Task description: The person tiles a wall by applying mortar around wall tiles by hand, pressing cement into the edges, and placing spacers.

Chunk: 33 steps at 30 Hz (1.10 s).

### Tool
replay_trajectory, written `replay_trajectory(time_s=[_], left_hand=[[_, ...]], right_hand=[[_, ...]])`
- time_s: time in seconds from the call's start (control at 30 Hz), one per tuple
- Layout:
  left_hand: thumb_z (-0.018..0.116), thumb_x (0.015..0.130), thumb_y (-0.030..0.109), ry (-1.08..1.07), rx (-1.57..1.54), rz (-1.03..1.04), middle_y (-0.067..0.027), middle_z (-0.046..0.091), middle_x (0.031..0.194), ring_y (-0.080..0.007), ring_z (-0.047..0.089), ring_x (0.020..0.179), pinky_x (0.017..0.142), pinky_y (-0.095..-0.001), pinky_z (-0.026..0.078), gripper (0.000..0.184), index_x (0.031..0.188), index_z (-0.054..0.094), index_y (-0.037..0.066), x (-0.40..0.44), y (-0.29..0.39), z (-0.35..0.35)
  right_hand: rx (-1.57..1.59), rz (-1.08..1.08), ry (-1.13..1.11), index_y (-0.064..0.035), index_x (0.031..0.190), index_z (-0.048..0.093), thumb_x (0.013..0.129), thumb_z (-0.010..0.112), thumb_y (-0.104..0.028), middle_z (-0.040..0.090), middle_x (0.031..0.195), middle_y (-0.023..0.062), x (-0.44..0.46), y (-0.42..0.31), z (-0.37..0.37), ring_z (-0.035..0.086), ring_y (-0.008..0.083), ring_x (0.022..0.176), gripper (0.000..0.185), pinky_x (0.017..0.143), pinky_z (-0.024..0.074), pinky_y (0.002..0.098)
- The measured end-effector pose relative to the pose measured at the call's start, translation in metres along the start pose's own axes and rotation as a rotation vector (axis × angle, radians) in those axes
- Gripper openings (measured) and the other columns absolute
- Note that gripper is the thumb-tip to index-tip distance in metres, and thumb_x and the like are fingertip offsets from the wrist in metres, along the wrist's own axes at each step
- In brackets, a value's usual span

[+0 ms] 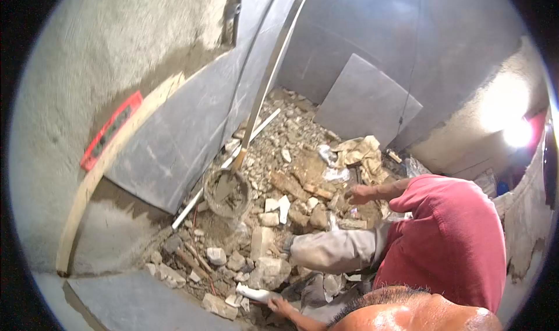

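Note:
At the bottom, my left hand (282, 306) closes round the near end of a long white object (253, 293), just above broken stones. My right hand (360, 194) reaches out of a red sleeve over the rubble, its fingers a little apart and nothing visible in them. Close by that hand are a crumpled tan sack (364, 156) and pieces of clear plastic (336, 175). Between the two hands, my bent knee in a light trouser leg (335, 250) rests over the debris.
A round bucket of grey mortar (227, 194) stands in the rubble, a wooden handle (240, 158) leaning in it. A white pipe (189, 210) lies beside it. Grey panels line the walls; one loose panel (367, 101) leans at the back. A red float (110, 131) rests against the left wall.

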<state>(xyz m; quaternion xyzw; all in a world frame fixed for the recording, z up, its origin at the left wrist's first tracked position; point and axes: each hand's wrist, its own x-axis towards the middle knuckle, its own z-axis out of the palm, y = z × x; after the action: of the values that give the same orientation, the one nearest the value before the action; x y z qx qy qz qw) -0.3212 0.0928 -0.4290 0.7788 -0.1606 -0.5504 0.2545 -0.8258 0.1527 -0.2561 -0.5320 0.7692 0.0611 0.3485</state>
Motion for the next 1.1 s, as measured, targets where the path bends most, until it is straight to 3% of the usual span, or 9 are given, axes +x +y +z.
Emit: replay_trajectory(time_s=[0.03, 0.17, 0.2, 0.23, 0.27, 0.47, 0.73, 1.0, 1.1], left_hand=[[0.047, 0.087, 0.023, -0.066, 0.126, 0.176, -0.0192, 0.048, 0.119, -0.0302, 0.054, 0.091, 0.072, -0.0411, 0.044, 0.038, 0.121, 0.045, 0.007, 0.023, -0.035, -0.022], [0.048, 0.089, 0.03, 0.004, -0.045, 0.008, -0.0159, 0.048, 0.123, -0.0322, 0.054, 0.098, 0.074, -0.042, 0.045, 0.039, 0.123, 0.043, 0.011, -0.015, -0.013, -0.062], [0.047, 0.091, 0.025, -0.003, -0.126, -0.169, -0.0161, 0.052, 0.118, -0.0322, 0.055, 0.097, 0.074, -0.0411, 0.045, 0.034, 0.122, 0.043, 0.01, -0.025, 0.021, -0.074], [0.044, 0.093, 0.02, -0.052, -0.191, -0.148, -0.0158, 0.053, 0.117, -0.0334, 0.055, 0.097, 0.076, -0.0398, 0.045, 0.032, 0.123, 0.042, 0.011, -0.021, 0.02, -0.09], [0.046, 0.091, 0.02, -0.211, -0.019, -0.011, -0.017, 0.05, 0.12, -0.0355, 0.055, 0.098, 0.076, -0.0395, 0.046, 0.036, 0.125, 0.039, 0.01, -0.011, 0.008, -0.113], [0.043, 0.09, 0.026, 0.011, 0.01, -0.006, -0.0154, 0.044, 0.121, -0.0341, 0.049, 0.106, 0.083, -0.041, 0.039, 0.04, 0.127, 0.037, 0.011, -0.094, 0.111, -0.144], [0.05, 0.088, 0.025, 0.005, 0.134, -0.144, -0.0114, 0.047, 0.125, -0.0335, 0.054, 0.099, 0.08, -0.044, 0.041, 0.042, 0.126, 0.038, 0.014, -0.116, 0.083, -0.196], [0.053, 0.086, 0.023, 0.064, 0.295, -0.209, -0.0113, 0.05, 0.117, -0.0299, 0.055, 0.09, 0.07, -0.041, 0.043, 0.042, 0.124, 0.038, 0.013, -0.18, 0.1, -0.119], [0.053, 0.083, 0.019, 0.083, 0.285, -0.135, -0.01, 0.051, 0.111, -0.0255, 0.054, 0.08, 0.064, -0.0364, 0.042, 0.044, 0.124, 0.039, 0.009, -0.191, 0.132, -0.055]], right_hand=[[0.031, 0.013, 0.032, -0.0063, 0.103, 0.06, 0.075, 0.056, -0.022, 0.062, 0.088, 0.019, -0.006, -0.009, 0.001, 0.059, 0.0328, 0.082, 0.032, 0.072, 0.0464, 0.0411], [0.056, 0.092, -0.04, -0.0062, 0.107, 0.058, 0.076, 0.058, -0.03, 0.061, 0.092, 0.0197, -0.04, -0.018, -0.018, 0.059, 0.0336, 0.086, 0.039, 0.074, 0.0461, 0.0413], [0.111, -0.045, 0.112, -0.0069, 0.097, 0.057, 0.077, 0.057, -0.027, 0.06, 0.087, 0.02, -0.056, -0.027, -0.025, 0.058, 0.0363, 0.08, 0.028, 0.068, 0.0462, 0.0424], [0.034, 0.252, -0.046, -0.0058, 0.1, 0.057, 0.077, 0.058, -0.03, 0.06, 0.094, 0.0187, -0.067, -0.035, -0.027, 0.058, 0.0355, 0.084, 0.033, 0.071, 0.0458, 0.0419], [0.095, 0.243, -0.042, -0.0048, 0.104, 0.057, 0.077, 0.058, -0.03, 0.059, 0.099, 0.0192, -0.084, -0.05, -0.042, 0.056, 0.0361, 0.089, 0.037, 0.075, 0.0449, 0.0418], [0.174, 0.277, -0.041, -0.0019, 0.091, 0.059, 0.073, 0.056, -0.027, 0.059, 0.089, 0.0236, -0.192, -0.011, -0.014, 0.056, 0.0395, 0.083, 0.03, 0.07, 0.0434, 0.0444], [0.229, 0.417, 0.076, -0.0039, 0.078, 0.056, 0.067, 0.061, -0.019, 0.057, 0.071, 0.0219, -0.261, 0.034, -0.007, 0.056, 0.0389, 0.07, 0.019, 0.061, 0.0433, 0.0457], [0.304, 0.712, 0.18, -0.0051, 0.112, 0.053, 0.076, 0.053, -0.022, 0.06, 0.095, 0.0218, -0.184, 0.139, -0.062, 0.057, 0.0383, 0.087, 0.039, 0.077, 0.0448, 0.0435], [0.213, 0.4, 0.305, -0.0088, 0.123, 0.043, 0.077, 0.053, -0.021, 0.058, 0.097, 0.0236, -0.109, 0.253, -0.032, 0.056, 0.04, 0.089, 0.049, 0.077, 0.0448, 0.0436]])
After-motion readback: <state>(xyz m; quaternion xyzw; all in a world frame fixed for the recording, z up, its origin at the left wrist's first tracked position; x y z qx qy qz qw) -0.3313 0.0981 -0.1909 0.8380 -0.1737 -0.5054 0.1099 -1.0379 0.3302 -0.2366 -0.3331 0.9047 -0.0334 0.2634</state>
